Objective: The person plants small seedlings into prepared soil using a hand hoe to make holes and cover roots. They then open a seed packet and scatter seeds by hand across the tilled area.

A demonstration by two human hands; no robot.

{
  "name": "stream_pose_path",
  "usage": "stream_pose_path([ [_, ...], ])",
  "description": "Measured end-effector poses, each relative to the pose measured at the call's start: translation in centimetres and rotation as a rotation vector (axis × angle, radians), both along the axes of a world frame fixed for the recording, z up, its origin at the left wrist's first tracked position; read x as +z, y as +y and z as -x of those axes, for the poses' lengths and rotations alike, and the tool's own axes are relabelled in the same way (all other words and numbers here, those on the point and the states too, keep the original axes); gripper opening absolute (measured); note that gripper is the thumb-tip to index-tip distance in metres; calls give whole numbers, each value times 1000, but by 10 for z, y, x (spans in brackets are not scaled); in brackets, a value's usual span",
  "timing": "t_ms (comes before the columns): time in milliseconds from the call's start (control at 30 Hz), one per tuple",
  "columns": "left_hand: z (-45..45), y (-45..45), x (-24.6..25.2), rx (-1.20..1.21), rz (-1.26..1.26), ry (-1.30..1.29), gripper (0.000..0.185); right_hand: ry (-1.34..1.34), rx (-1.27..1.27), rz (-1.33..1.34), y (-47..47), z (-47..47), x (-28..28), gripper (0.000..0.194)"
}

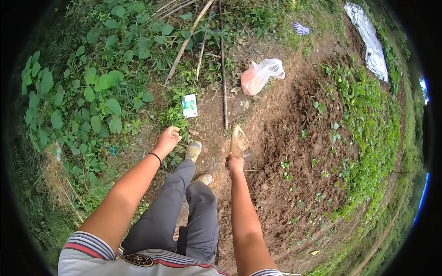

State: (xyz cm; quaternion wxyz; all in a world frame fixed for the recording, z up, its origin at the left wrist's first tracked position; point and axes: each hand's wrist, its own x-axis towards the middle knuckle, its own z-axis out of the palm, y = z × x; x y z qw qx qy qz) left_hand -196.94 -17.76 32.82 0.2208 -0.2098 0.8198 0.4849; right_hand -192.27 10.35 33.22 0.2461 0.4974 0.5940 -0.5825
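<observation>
My right hand [235,163] grips the wooden handle of a hoe [234,139], whose metal blade shows to the right of the handle. The hoe is held over the dirt path beside the dug soil. My left hand [170,137] is at the left, over low weeds, its fingers curled; nothing is seen in it. Ahead of it a white and green packet [189,106] lies at the edge of the weeds. A translucent plastic bag [257,77] with something orange-pink inside rests on the ground farther ahead.
Long wooden poles [223,69] lie ahead on the ground. To the right is loose brown soil [293,148] with small seedlings, then a green leafy strip [373,138]. A purple glove [301,29] and silvery plastic sheeting [369,41] lie farther off. Broad-leaved plants [103,82] crowd the left.
</observation>
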Motion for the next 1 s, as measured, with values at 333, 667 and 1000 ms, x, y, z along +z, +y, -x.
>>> stream_pose_path([
  [333,116,59,-303,-88,222,-396,43,-16,601,-458,-14,48,-290,42],
  [667,145,41,-451,353,-41,-451,72,66,763,-84,-3,-22,-386,46],
  [1000,152,13,-467,481,-54,-341,95,17,745,12,18,-16,-331,26],
])
